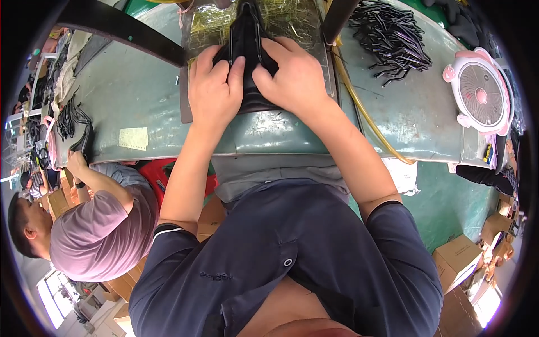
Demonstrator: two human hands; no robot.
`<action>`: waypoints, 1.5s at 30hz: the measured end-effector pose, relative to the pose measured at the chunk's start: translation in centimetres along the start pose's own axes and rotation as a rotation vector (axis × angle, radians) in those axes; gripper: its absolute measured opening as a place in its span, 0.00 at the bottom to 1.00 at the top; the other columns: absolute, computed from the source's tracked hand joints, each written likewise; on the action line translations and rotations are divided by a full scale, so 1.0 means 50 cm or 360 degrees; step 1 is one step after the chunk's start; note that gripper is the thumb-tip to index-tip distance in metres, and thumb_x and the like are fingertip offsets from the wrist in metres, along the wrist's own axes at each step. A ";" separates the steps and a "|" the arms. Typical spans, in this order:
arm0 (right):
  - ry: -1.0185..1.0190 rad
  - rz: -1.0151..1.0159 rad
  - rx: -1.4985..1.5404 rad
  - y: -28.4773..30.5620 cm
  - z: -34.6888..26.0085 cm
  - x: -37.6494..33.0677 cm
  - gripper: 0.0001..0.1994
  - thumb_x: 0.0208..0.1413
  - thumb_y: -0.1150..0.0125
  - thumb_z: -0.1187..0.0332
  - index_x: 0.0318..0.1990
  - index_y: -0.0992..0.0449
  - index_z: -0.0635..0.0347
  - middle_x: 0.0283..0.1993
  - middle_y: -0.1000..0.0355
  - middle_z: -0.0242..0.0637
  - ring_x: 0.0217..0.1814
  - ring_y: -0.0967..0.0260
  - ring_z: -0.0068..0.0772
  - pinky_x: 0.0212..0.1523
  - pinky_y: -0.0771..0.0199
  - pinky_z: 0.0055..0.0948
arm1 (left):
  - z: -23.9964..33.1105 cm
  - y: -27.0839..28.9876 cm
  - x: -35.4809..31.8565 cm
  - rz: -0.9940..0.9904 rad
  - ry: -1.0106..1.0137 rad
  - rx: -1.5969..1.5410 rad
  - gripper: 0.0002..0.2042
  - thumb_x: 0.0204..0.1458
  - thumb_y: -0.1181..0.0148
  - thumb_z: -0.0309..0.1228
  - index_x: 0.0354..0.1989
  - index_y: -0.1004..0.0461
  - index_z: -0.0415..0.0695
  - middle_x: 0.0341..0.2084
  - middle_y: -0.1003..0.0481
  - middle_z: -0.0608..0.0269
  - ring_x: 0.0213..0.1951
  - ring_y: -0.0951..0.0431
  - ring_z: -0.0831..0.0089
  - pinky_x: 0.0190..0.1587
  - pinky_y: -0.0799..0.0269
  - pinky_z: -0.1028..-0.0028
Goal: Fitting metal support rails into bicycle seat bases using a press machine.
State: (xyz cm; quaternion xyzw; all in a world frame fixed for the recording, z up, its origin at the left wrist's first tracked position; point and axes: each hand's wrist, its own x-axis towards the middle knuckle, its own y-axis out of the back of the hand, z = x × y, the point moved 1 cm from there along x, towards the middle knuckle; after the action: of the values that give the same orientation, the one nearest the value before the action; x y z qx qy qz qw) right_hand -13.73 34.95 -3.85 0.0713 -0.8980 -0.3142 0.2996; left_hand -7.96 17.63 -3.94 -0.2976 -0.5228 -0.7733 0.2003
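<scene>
Holding a black saddle-shaped piece (246, 39) from both sides, left hand (213, 90) and right hand (295, 76), thumbs inward near its two rails. Each grip is closed on the piece (some fingertips hidden, exact pinch unclear). Piece sits over a tape-covered board (206, 25) on the green desk (168, 121), top middle. Right side: yellow hose (359, 104), heap of black bent rods (390, 42), pink-and-white fan (482, 92). Co-worker (104, 238) at left.
</scene>
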 end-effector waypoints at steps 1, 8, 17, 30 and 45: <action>0.0034 0.0062 0.0027 -0.009 0.015 0.017 0.24 0.52 0.32 0.64 0.58 0.17 0.59 0.53 0.17 0.48 0.49 0.17 0.55 0.50 0.15 0.45 | -0.003 -0.014 0.007 0.0056 0.0073 -0.0006 0.15 0.65 0.33 0.36 0.30 0.20 0.37 0.53 0.19 0.47 0.47 0.19 0.44 0.51 0.23 0.55; 0.0173 0.0291 -0.0027 -0.043 0.053 0.067 0.25 0.51 0.28 0.60 0.57 0.17 0.58 0.48 0.17 0.47 0.43 0.16 0.53 0.43 0.14 0.45 | -0.032 -0.058 0.044 0.0230 0.0118 -0.0032 0.14 0.65 0.33 0.32 0.28 0.22 0.36 0.53 0.18 0.49 0.45 0.16 0.51 0.46 0.20 0.62; 0.0166 0.0288 0.0054 -0.033 0.047 0.058 0.40 0.61 0.28 0.47 0.65 0.28 0.79 0.56 0.21 0.63 0.61 0.23 0.66 0.64 0.24 0.51 | -0.031 -0.046 0.026 0.0461 0.0016 -0.0072 0.20 0.59 0.26 0.36 0.52 0.26 0.41 0.57 0.22 0.45 0.48 0.17 0.45 0.49 0.19 0.57; 0.0674 0.0053 -0.0079 0.190 0.089 -0.057 0.40 0.43 0.35 0.76 0.72 0.31 0.64 0.71 0.29 0.52 0.73 0.33 0.61 0.76 0.35 0.55 | 0.088 0.106 0.043 -0.0904 0.1265 -0.2178 0.22 0.57 0.32 0.19 0.61 0.25 0.33 0.52 0.17 0.55 0.51 0.17 0.75 0.56 0.23 0.75; -0.1061 0.0620 0.1354 0.471 0.416 0.262 0.28 0.70 0.31 0.60 0.63 0.30 0.81 0.60 0.23 0.58 0.59 0.17 0.56 0.61 0.13 0.41 | 0.065 0.380 -0.173 -0.1002 0.1212 -0.1779 0.13 0.62 0.34 0.16 0.54 0.23 0.34 0.50 0.15 0.48 0.47 0.11 0.68 0.51 0.16 0.70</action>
State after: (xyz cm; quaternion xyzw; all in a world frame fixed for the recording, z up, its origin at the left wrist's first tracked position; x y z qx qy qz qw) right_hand -35.07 60.31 3.94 -0.0840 -0.9879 0.1303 -0.0024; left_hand 11.07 13.57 4.28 0.0972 -0.0067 -0.9942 -0.0447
